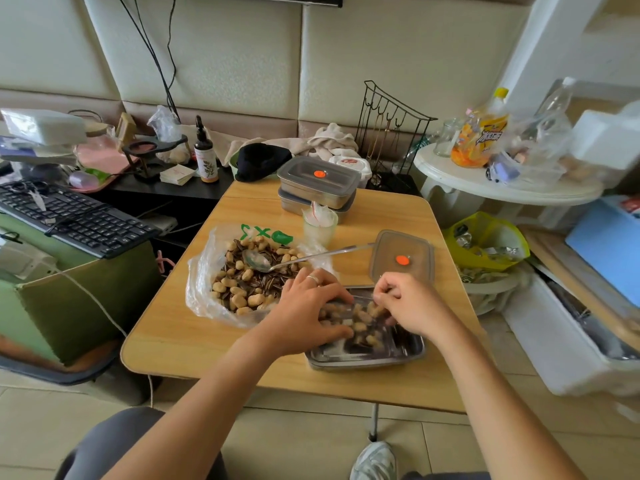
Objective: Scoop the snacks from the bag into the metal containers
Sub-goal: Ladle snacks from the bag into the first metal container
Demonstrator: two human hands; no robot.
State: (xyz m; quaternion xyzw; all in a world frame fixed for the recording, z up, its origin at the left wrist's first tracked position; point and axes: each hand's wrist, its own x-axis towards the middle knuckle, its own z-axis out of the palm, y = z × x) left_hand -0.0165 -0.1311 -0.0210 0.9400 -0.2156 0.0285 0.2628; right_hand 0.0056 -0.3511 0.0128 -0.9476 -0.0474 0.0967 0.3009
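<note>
On the wooden table in front of me, the open metal container sits near the front edge, a little to my right, and both my hands are down in it. My left hand reaches in from the left with its fingers spread and only gently bent. The fingertips and thumb rest on the snacks heaped inside, a mix of peanuts in the shell and dark striped sunflower seeds, and they do not close around any of them. A ring shows on one finger of that hand. My right hand comes over the far right corner of the container with its fingers curled down tight, tips buried among the peanuts. I cannot tell whether they have actually pinched one or are only touching the pile. Just left of the container, and touching my left wrist, lies the clear plastic bag, wide open and holding plenty of the same mix. The spoon lies loose in the bag, bowl on the snacks and long handle pointing right towards the lid. That lid, clear with an orange dot, lies flat just beyond the open container. Farther back on the table are two more metal containers, lidded and stacked, with a small plastic cup just in front of them. Off to my left a black keyboard rests on a green box.
</note>
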